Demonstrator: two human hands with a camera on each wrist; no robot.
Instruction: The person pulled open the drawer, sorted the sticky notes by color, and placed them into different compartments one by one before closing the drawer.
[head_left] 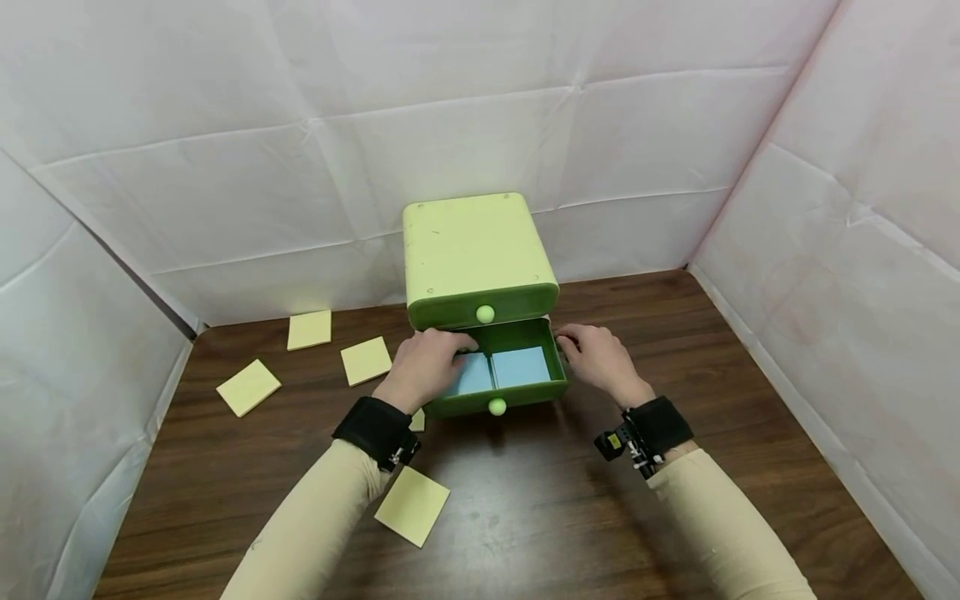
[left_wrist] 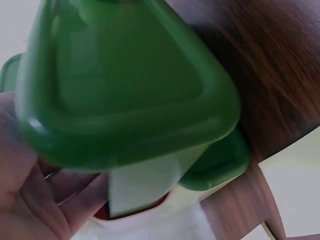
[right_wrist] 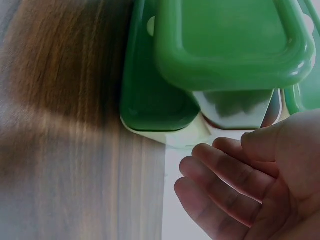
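White sheets with fold lines hang all around us like soft walls, and under them is a dark wooden table with a smooth, streaky top.

Next biggest is our little green box of drawers. It is shiny plastic with round corners and sits in the middle, close to the back sheet. Its top drawer is pushed in. Its bottom drawer is pulled out toward us, and it has a small round knob on the front.

Inside the open drawer we see two flat blue pads lying side by side. So some paper is already put away, we think.

Five yellow sticky pads are out on the table. Three lie well apart at the left, one sits near us, and one peeks out under our left wrist. Those look like what is left to do. They are thin, square and flat.

Our left hand rests on the left edge of the open drawer. Its fingers curl over the rim, down toward the blue pads. We cannot tell if they pinch any paper.

Our right hand is just beside the right wall of the drawer. Its fingers are loosely bent and a little apart, and they hold nothing.
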